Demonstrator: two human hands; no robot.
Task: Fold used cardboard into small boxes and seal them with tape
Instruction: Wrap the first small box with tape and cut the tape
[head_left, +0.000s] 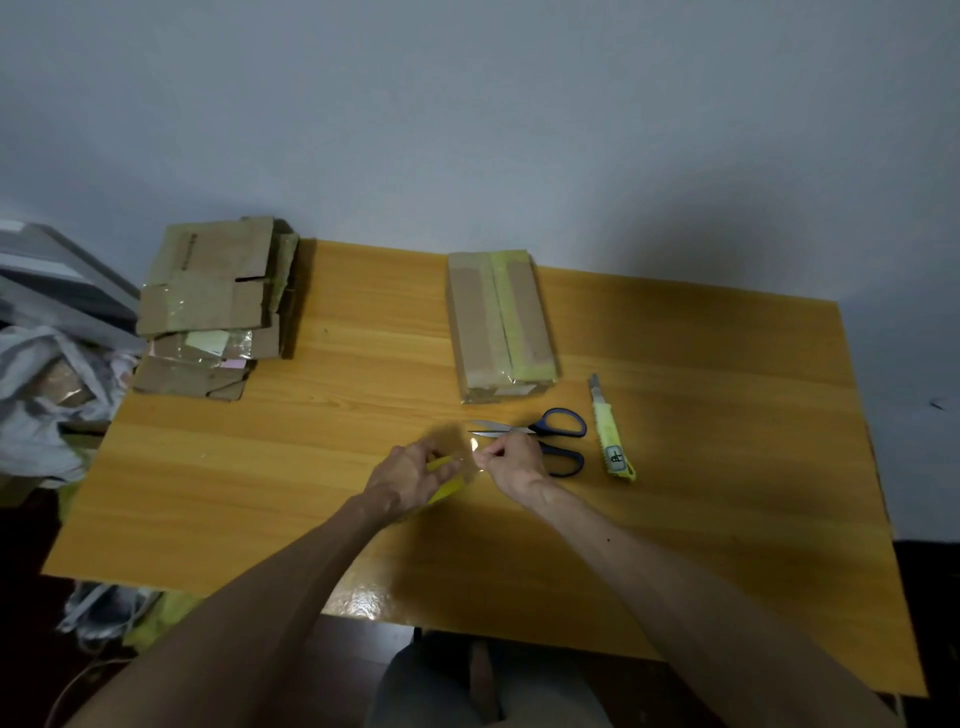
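My left hand (408, 475) grips a tape roll (448, 486) with a yellow core, low over the middle of the wooden table (260, 467). My right hand (511, 460) pinches the clear tape end (474, 448) just right of the roll. A folded cardboard box (498, 325), sealed with clear and yellowish tape, lies behind my hands. A stack of flattened used cardboard (213, 306) sits at the table's far left corner.
Blue-handled scissors (550, 431) lie open just right of my right hand, partly under it. A yellow utility knife (613, 434) lies further right. Grey bags and clutter (47, 384) stand off the table's left edge. A wall (467, 130) runs behind the table.
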